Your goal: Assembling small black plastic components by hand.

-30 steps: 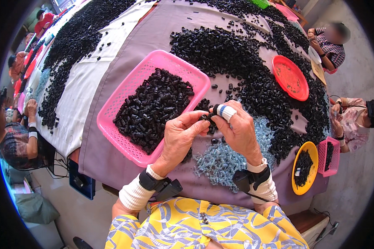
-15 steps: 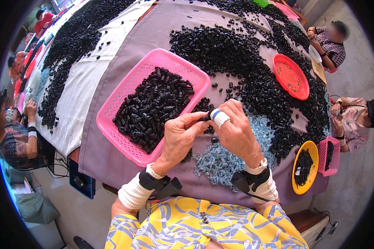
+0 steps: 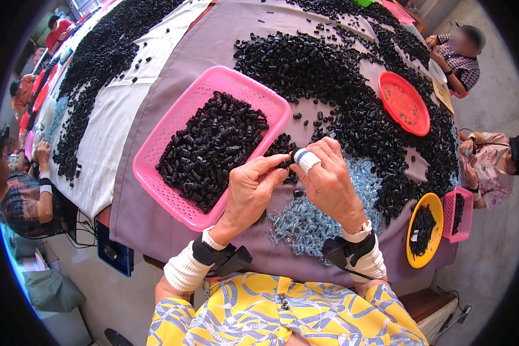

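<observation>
Over the near part of the table, my hands meet at the fingertips. My left hand [image 3: 249, 193] pinches a small black plastic part [image 3: 285, 164] between thumb and fingers. My right hand [image 3: 328, 184], with a white and blue band round a finger, closes on the same part from the other side; its fingers partly hide it. To the left stands a pink perforated basket [image 3: 150, 157] filled with small black parts [image 3: 213, 150]. Beneath and beside my right hand spreads a heap of small silvery springs [image 3: 305, 226]. Loose black parts [image 3: 314, 63] lie in a large pile beyond my hands.
A red plate [image 3: 406, 106] sits among the black parts at right. Nearer are a yellow plate [image 3: 414, 254] and a small pink basket [image 3: 465, 218], both holding black pieces. Co-workers sit along the right and left sides. A blue bin [image 3: 114, 254] is below the table's left edge.
My hands stay together on the black part, with only slight finger shifts. The rest looks the same, apart from a small shift of the view.
</observation>
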